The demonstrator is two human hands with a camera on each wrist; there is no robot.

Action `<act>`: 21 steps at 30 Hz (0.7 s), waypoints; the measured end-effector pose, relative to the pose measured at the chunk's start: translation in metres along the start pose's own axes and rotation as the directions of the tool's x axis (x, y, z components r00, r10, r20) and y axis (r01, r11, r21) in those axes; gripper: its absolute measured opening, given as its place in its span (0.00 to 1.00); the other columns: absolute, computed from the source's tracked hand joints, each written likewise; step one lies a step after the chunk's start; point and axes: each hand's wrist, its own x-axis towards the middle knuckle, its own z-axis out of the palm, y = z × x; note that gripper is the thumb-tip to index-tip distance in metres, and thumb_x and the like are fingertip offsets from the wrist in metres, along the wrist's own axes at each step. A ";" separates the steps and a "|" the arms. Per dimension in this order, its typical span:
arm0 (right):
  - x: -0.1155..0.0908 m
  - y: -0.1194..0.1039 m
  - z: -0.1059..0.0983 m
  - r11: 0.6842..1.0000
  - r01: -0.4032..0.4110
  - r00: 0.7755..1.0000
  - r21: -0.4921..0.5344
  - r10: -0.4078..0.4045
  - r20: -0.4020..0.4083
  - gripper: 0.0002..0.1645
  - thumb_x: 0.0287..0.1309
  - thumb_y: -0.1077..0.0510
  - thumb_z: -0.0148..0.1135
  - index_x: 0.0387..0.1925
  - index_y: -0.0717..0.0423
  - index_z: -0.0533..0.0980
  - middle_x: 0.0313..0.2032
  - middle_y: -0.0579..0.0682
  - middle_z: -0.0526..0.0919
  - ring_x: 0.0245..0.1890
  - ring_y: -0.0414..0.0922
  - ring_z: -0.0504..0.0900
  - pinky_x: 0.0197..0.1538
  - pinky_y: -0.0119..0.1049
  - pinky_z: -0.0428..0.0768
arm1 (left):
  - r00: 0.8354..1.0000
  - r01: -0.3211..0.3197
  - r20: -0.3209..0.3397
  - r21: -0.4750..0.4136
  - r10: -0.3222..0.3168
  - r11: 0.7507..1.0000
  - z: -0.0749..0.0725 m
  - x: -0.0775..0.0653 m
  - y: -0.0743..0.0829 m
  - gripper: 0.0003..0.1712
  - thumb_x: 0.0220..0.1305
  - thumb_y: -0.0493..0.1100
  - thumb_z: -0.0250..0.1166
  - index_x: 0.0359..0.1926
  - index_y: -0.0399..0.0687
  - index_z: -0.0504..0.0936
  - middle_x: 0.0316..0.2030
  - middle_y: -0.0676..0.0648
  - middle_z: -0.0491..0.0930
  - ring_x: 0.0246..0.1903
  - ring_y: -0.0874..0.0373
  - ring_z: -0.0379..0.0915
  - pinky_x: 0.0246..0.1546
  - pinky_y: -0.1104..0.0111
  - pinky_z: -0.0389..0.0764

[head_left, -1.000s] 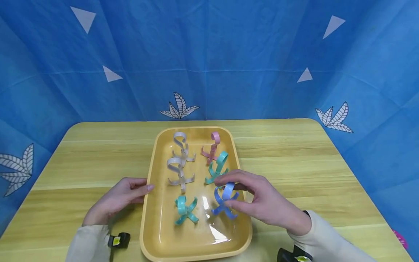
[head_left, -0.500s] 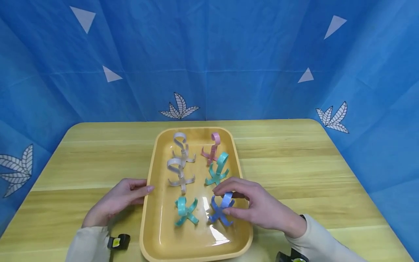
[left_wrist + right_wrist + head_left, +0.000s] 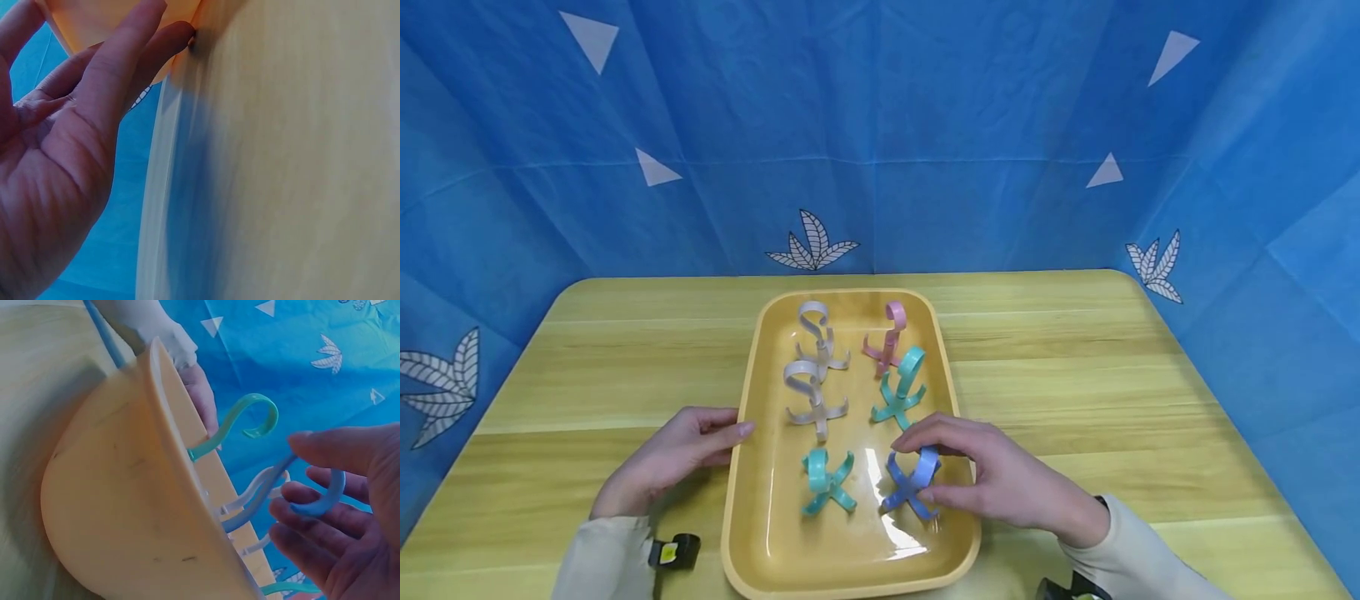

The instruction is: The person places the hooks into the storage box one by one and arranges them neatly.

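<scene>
A shallow yellow tray (image 3: 820, 562) carries several plastic hooks, each with a curled top and a four-pronged base. My left hand (image 3: 673, 454) holds its left rim, thumb over the edge and fingers on the outside. At the tray's near right, my right hand (image 3: 1003, 471) has thumb and fingers on either side of the curl of a blue hook (image 3: 910, 483). In the right wrist view the thumb is at the blue hook's (image 3: 256, 503) stem. One green hook (image 3: 827, 483) stands left of it, another green hook (image 3: 898, 400) just behind.
Two whitish hooks, the nearer white hook (image 3: 817, 410) and the farther white hook (image 3: 822, 350), stand along the tray's left side. A pink hook (image 3: 887, 350) is at the far right. The wooden table (image 3: 1060, 358) is backed by a blue cloth (image 3: 985, 217).
My right hand has come down and nearer with the blue hook, which now stands lower in the tray and is slightly turned. The left hand stays at the rim.
</scene>
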 end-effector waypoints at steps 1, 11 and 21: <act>0.000 0.000 0.000 1.000 -0.003 1.000 -0.009 0.003 0.010 0.26 0.60 0.56 0.70 0.59 0.47 0.75 0.54 0.43 0.79 0.52 0.43 0.77 0.55 0.39 0.78 | 1.000 0.001 -0.002 0.002 -0.001 1.000 0.000 0.000 0.000 0.31 0.73 0.45 0.59 0.64 0.21 0.66 0.54 0.31 0.76 0.51 0.47 0.78 0.50 0.59 0.81; -0.003 0.005 -0.003 1.000 -0.006 1.000 0.022 0.006 0.020 0.28 0.62 0.56 0.68 0.63 0.49 0.72 0.58 0.44 0.77 0.56 0.43 0.76 0.59 0.39 0.76 | 1.000 0.010 -0.004 0.004 -0.010 1.000 -0.002 -0.001 0.000 0.32 0.73 0.45 0.59 0.64 0.21 0.66 0.54 0.31 0.76 0.51 0.47 0.79 0.50 0.59 0.81; 0.000 0.016 -0.012 0.996 -0.015 0.997 0.083 0.021 -0.073 0.18 0.67 0.64 0.60 0.57 0.55 0.76 0.53 0.45 0.80 0.54 0.46 0.78 0.58 0.44 0.77 | 1.000 0.007 0.007 0.034 -0.007 0.999 -0.006 -0.003 0.003 0.32 0.74 0.45 0.58 0.65 0.22 0.65 0.55 0.31 0.76 0.52 0.44 0.77 0.51 0.60 0.81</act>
